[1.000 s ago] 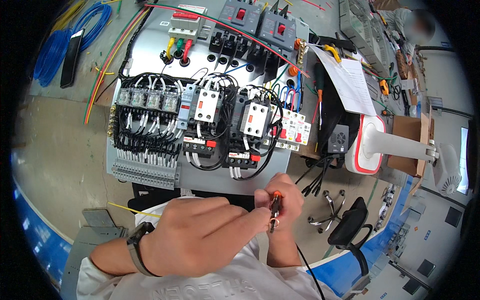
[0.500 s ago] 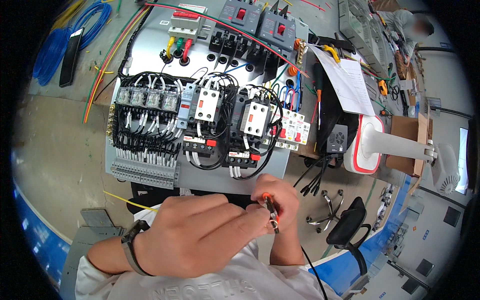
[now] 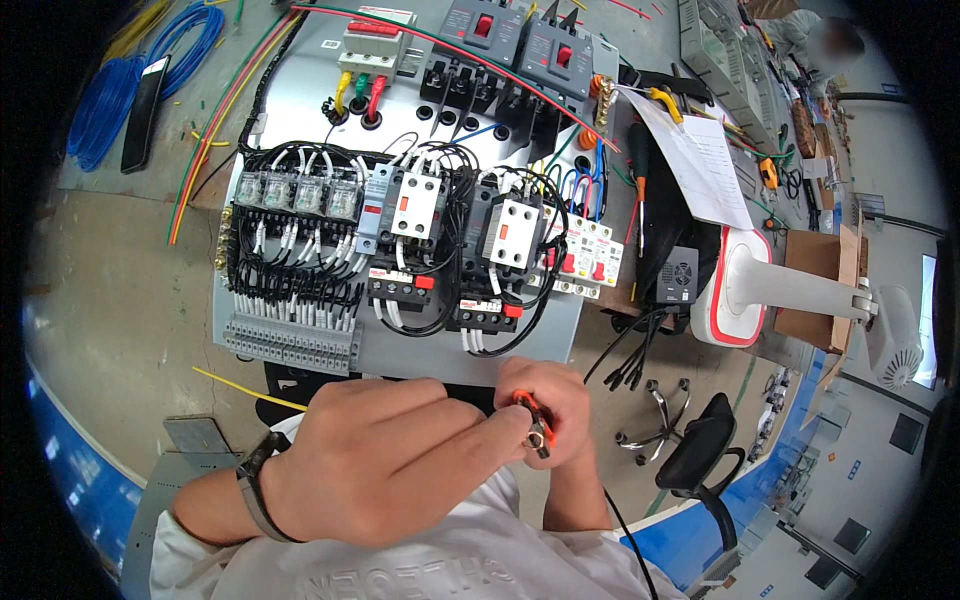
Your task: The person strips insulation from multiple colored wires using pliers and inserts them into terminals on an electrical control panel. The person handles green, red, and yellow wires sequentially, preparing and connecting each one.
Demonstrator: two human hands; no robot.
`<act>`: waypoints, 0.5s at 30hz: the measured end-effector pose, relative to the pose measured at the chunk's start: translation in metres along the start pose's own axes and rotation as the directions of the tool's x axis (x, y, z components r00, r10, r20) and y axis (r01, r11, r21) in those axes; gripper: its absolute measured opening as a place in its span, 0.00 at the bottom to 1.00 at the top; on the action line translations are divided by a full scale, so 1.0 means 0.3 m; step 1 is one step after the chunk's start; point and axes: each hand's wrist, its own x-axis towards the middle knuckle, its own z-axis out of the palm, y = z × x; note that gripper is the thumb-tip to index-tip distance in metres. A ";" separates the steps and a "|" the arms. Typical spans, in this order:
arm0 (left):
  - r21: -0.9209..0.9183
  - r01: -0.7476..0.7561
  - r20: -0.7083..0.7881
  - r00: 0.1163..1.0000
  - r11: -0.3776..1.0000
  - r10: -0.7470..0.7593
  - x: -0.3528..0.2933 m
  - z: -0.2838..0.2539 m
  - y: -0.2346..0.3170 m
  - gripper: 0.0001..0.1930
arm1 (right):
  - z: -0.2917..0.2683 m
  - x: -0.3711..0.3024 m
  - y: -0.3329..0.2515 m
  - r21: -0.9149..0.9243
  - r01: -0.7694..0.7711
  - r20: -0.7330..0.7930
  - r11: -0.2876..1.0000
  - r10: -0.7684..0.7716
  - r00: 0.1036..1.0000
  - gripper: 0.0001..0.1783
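In front of my chest, my right hand point(image 3: 562, 402) is closed round small orange-handled pliers point(image 3: 540, 438), their metal jaws pointing down toward me. Closed fingers of my left hand point(image 3: 370, 465) meet the jaws. A yellow wire point(image 3: 245, 388) comes out on the far side of my left hand and sticks out leftward; its other end is hidden by the fingers. Just beyond both hands lies a wired electrical panel point(image 3: 480, 372). It carries several clear relays point(image 3: 295, 195), two white-fronted contactors point(image 3: 412, 208) and a grey terminal strip point(image 3: 290, 342).
Breakers with red switches point(image 3: 484, 26) sit at the panel's far side. Coiled blue wire point(image 3: 100, 115) and a black phone point(image 3: 146, 115) lie at far left. To the right are a screwdriver point(image 3: 638, 165), papers point(image 3: 700, 165), a white fan point(image 3: 730, 290) and an office chair point(image 3: 700, 450). Another person is at far right.
Both hands have shifted slightly left, with the pliers turning a little at the fingertips. The yellow wire's free end has moved left and up.
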 end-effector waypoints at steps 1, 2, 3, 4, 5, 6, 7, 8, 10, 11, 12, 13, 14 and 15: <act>0.009 -0.005 -0.002 1.000 1.000 0.005 -0.002 0.001 -0.001 0.19 | 0.008 0.000 0.001 -0.003 0.016 -0.025 1.000 -0.016 1.000 0.12; 0.028 -0.014 -0.012 1.000 1.000 0.015 -0.004 0.002 0.000 0.19 | 0.014 -0.001 0.001 -0.021 0.018 -0.047 1.000 -0.019 0.999 0.12; 0.046 -0.023 -0.022 0.999 0.999 0.024 -0.005 0.004 0.001 0.19 | 0.020 -0.004 -0.001 -0.040 0.020 -0.068 0.999 -0.023 0.997 0.12; 0.066 -0.031 -0.033 0.999 0.997 0.033 -0.006 0.004 0.003 0.19 | 0.027 -0.005 -0.002 -0.058 0.023 -0.089 0.998 -0.028 0.996 0.12; 0.076 -0.031 -0.043 0.998 0.997 0.035 -0.007 0.006 0.006 0.18 | 0.036 -0.004 -0.001 -0.061 0.033 -0.116 0.998 -0.040 0.992 0.12; 0.086 -0.032 -0.053 0.998 0.996 0.036 -0.007 0.008 0.009 0.18 | 0.045 -0.003 0.003 -0.065 0.043 -0.142 0.997 -0.052 0.988 0.12; 0.096 -0.033 -0.062 0.997 0.995 0.039 -0.007 0.011 0.013 0.18 | 0.053 -0.005 0.005 -0.070 0.053 -0.171 0.996 -0.064 0.983 0.12; 0.095 -0.024 -0.069 0.997 0.995 0.030 -0.007 0.012 0.015 0.18 | 0.057 -0.007 0.004 -0.085 0.045 -0.180 0.995 -0.060 0.982 0.12; 0.093 -0.005 -0.082 0.997 0.996 0.012 -0.006 0.013 0.020 0.17 | 0.064 -0.010 0.000 -0.114 0.030 -0.198 0.993 -0.052 0.979 0.11; 0.093 0.000 -0.081 0.997 0.996 0.007 -0.008 0.015 0.021 0.17 | 0.068 -0.009 0.001 -0.113 0.038 -0.205 0.993 -0.060 0.977 0.10; 0.093 0.005 -0.080 0.997 0.996 0.002 -0.009 0.016 0.022 0.17 | 0.071 -0.009 0.003 -0.111 0.045 -0.213 0.993 -0.068 0.975 0.10; 0.094 0.011 -0.080 0.997 0.996 -0.004 -0.011 0.017 0.023 0.17 | 0.074 -0.007 0.003 -0.109 0.053 -0.219 0.993 -0.076 0.973 0.09; 0.094 0.014 -0.082 0.997 0.996 -0.006 -0.013 0.019 0.024 0.17 | 0.076 -0.007 0.001 -0.114 0.045 -0.222 0.992 -0.070 0.973 0.09; 0.094 0.016 -0.085 0.996 0.995 -0.008 -0.015 0.020 0.024 0.17 | 0.078 -0.009 -0.002 -0.120 0.037 -0.226 0.992 -0.064 0.972 0.09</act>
